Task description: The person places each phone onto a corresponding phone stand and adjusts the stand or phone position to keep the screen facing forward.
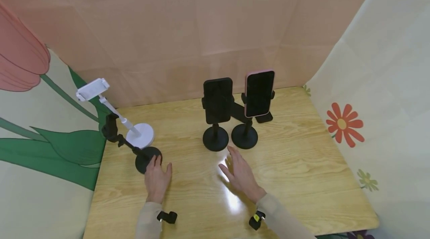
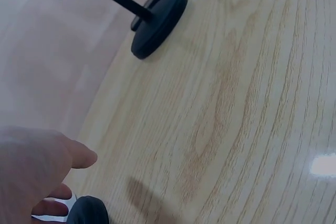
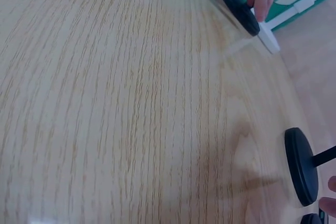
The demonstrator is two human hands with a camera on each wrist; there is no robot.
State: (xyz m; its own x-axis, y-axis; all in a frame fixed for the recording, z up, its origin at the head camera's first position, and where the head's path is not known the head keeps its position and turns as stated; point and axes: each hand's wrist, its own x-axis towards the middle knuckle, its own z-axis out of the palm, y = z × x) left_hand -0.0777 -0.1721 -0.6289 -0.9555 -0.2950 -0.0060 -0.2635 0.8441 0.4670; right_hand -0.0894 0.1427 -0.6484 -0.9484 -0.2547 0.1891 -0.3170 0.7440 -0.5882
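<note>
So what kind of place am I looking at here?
Probably a staged tabletop set, not a lived-in room: a small wooden table boxed in by a pink backdrop and flower-print sheets. Four phone stands sit on it; the left hand touches the empty black stand.

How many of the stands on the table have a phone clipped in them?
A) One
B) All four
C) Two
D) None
C: the two upright black stands at the back each carry one, a black phone and a pink-edged phone, while the white stand and the tilted black stand by the left hand have bare clamps.
</note>
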